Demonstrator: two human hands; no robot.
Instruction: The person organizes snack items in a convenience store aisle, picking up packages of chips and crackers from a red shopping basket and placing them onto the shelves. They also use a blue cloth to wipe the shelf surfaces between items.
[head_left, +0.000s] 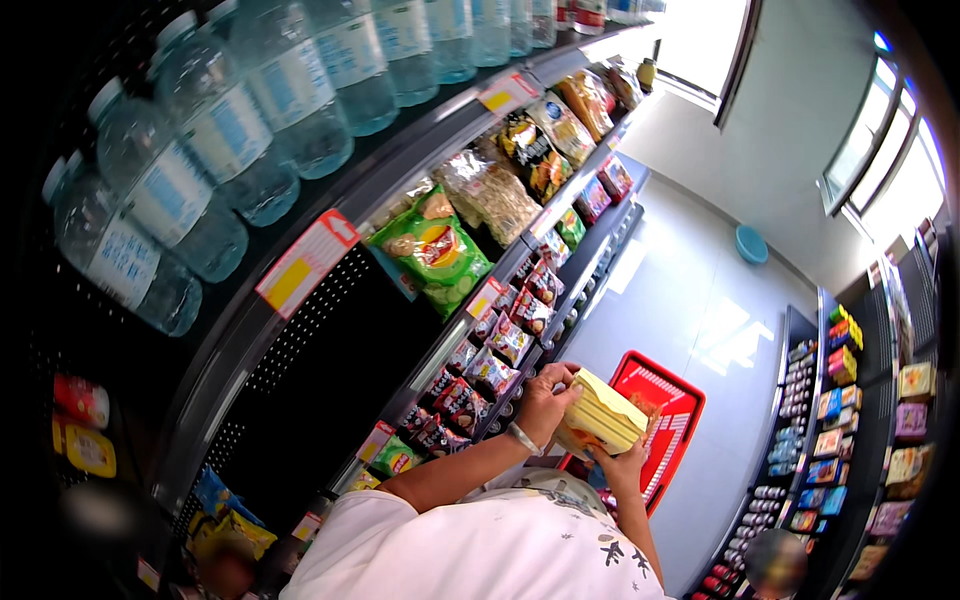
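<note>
Both my hands hold a yellow package (607, 411) in front of my body, its pale yellow side facing up toward me. My left hand (550, 401), with a silver bangle at the wrist, grips its upper left corner with fingertips and thumb. On the near right, my right hand (621, 465) supports the lower end, the thumb against the printed face. Below the package a red plastic shopping basket (694, 397) is partly hidden by my hands and body. Some goods show inside it, too covered to name.
Left of me a dark shelf carries large water bottles (161, 187), a green bag of chips (439, 251) and small snack packets (491, 367). Another stocked shelf (814, 420) stands across the tiled aisle (660, 300). A teal basin (751, 244) sits by the far wall.
</note>
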